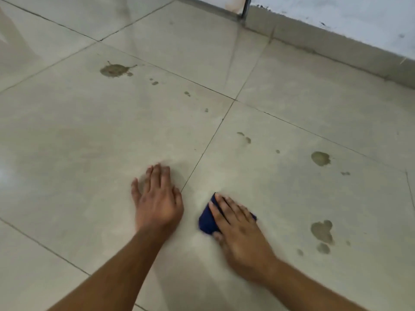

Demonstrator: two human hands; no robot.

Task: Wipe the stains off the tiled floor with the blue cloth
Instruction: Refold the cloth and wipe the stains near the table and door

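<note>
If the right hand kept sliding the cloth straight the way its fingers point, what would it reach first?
The right hand, pressing the blue cloth, points up and to the left. Its path probably crosses bare tile to the grout line first. No stain seems to lie directly ahead; the left hand sits just beside that path.

Large pale beige tiles cover the floor [112,131], glossy enough to throw back soft reflections, with thin dark grout lines [208,142] running diagonally across the view. A bright glare sits at the far left edge. Along the top right runs a grey skirting [325,44] under a scuffed whitish wall [350,16]. A dark vertical frame edge [246,6] meets the skirting near the top.
</note>
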